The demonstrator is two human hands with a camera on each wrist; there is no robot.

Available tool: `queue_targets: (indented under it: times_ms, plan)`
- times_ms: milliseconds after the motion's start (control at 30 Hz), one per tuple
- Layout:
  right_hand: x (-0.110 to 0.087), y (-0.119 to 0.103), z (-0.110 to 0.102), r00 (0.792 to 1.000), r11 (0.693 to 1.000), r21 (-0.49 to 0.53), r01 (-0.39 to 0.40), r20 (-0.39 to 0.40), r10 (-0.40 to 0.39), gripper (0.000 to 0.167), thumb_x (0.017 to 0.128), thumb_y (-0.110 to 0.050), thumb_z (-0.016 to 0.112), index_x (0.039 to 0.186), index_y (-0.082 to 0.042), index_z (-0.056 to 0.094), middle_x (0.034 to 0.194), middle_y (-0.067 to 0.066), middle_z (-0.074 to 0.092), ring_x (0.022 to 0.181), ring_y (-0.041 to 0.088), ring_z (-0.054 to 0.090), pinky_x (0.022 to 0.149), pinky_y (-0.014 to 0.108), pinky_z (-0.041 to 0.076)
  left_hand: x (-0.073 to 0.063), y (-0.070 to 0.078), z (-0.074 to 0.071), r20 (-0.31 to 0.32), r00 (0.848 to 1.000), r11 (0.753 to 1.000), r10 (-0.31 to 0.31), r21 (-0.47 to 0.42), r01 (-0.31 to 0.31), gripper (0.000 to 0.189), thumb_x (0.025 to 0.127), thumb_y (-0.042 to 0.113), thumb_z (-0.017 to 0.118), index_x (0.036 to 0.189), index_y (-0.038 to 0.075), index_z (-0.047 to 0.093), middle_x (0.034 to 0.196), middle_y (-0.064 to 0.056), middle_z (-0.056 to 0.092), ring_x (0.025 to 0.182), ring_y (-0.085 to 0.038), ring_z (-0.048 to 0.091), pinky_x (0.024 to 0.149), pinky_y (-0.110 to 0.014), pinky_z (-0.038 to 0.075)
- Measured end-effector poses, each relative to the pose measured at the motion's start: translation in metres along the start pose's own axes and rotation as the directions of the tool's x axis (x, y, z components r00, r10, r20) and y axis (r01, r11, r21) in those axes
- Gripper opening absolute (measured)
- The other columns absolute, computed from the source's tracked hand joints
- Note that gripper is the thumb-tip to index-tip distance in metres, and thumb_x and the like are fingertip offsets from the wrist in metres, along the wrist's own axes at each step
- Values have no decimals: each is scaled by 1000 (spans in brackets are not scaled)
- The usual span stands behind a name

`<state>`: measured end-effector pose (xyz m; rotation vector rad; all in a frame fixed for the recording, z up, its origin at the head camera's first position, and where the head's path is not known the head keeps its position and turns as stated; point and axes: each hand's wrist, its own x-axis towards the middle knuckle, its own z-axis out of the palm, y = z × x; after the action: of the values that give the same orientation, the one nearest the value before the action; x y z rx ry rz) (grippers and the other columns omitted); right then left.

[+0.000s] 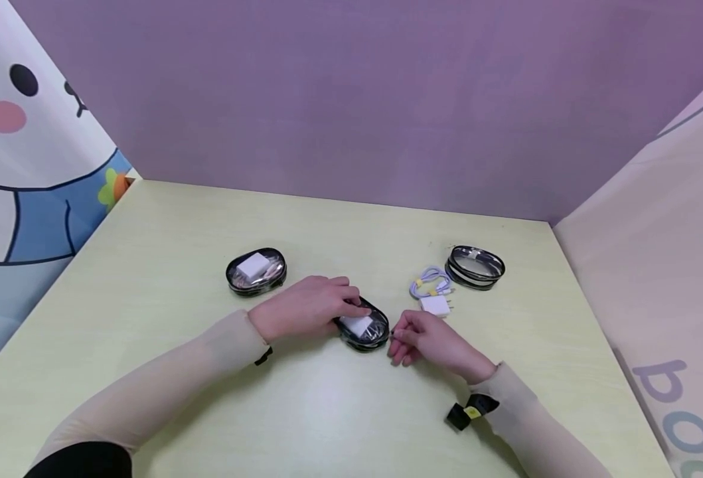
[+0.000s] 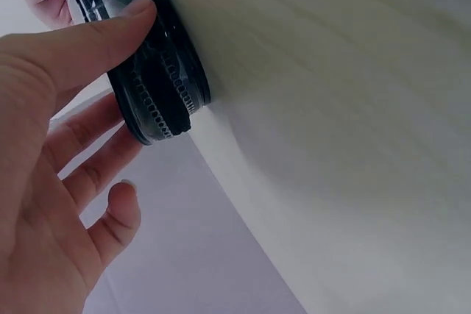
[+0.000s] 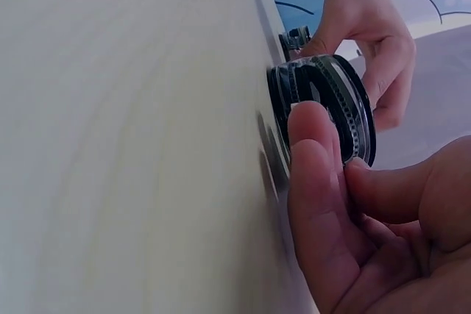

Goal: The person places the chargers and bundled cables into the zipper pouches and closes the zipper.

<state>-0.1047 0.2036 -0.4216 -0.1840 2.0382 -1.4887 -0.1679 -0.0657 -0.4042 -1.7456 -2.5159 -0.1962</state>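
Observation:
A small clear zippered pouch [image 1: 377,332] with black trim lies on the table in front of me, a white charger plug [image 1: 357,324] showing through its top. My left hand [image 1: 311,307] grips its left end, thumb across the top and fingers around the far side. The left wrist view shows the zipper teeth along the pouch's side wall [image 2: 151,101]. At the opposite end, my right hand [image 1: 424,338] pinches a small dark zipper pull [image 1: 392,332] between thumb and forefinger. In the right wrist view, those fingertips sit right at the pouch [image 3: 324,82], partly hiding its end.
Another filled pouch [image 1: 257,271] lies at the back left of the table [image 1: 303,425]. At the back right are a similar clear pouch [image 1: 475,267], a coiled lavender cable [image 1: 431,283] with yellow bits, and a white charger plug [image 1: 435,305] close behind my right hand. A purple wall rises behind.

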Motion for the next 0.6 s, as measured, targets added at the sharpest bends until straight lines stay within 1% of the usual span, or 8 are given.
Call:
queue_targets:
  times_ms: [267,467,600]
  plan:
    - [-3,2,-2,1000,1000,18,8,0,-8,13,104,-4,48,99,7,53,88,18,70,75,28,69,66,34,58,1,7,2,-26,998,998,-56,30,57,50,77,16,80,126,25,71,105,6,62,88,-14,52,65,-30,50]
    - [-3,4,-4,1000,1000,24,8,12,-8,12,104,-3,47,99,7,53,88,18,70,75,28,69,67,34,58,1,10,2,-53,996,996,-70,45,73,49,76,16,82,123,24,72,101,5,61,87,-15,53,64,-30,50]
    - [-3,5,-4,1000,1000,27,7,22,-7,11,103,-1,46,99,6,53,88,18,70,75,27,69,67,34,58,2,12,2,-50,996,995,-80,54,83,49,77,17,82,124,24,72,101,4,62,87,-15,54,64,-30,51]
